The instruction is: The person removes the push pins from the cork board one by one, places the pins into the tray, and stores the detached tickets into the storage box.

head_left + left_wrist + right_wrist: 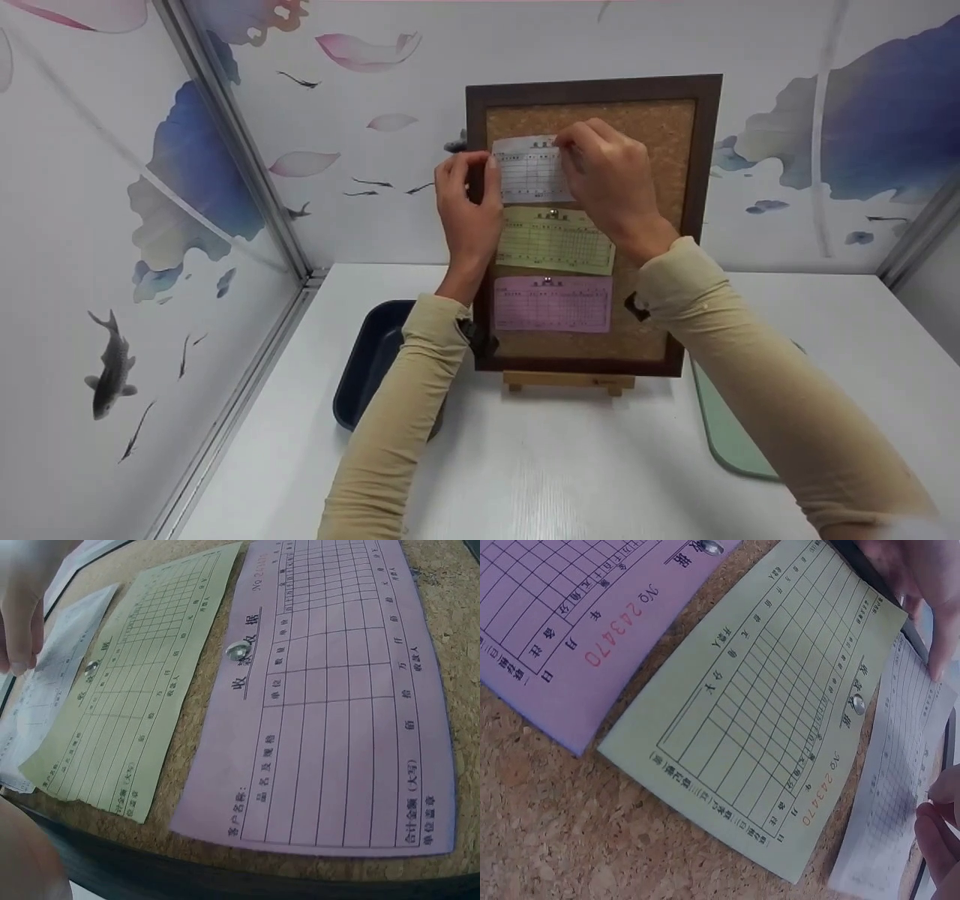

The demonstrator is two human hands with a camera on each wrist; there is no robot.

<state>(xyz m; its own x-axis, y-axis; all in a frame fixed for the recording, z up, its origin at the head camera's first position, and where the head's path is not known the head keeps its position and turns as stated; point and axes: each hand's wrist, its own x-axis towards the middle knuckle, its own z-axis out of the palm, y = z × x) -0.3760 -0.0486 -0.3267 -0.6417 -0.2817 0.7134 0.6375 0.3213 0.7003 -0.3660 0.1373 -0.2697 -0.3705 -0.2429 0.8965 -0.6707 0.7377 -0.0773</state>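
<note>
A white receipt slip (529, 178) lies against the upper part of a framed cork board (667, 124). My left hand (470, 206) pinches the slip's upper left corner between thumb and forefinger. At the slip's top middle, the thumb and fingertips of my right hand (611, 172) pinch a small thumbtack, mostly hidden by the fingers. Below hangs a yellow-green slip (555, 244), fixed by a silver thumbtack (858, 703). Lowest on the board is a pink slip (322, 712), with its own silver thumbtack (238, 651) near the top edge.
The board leans on a small wooden easel (566, 380) on the white table (540, 465). A dark blue tray (367, 375) stands to the left, partly behind my left forearm. On the right, my other forearm covers part of a green mat or tray (731, 435). Printed panels enclose the back and left.
</note>
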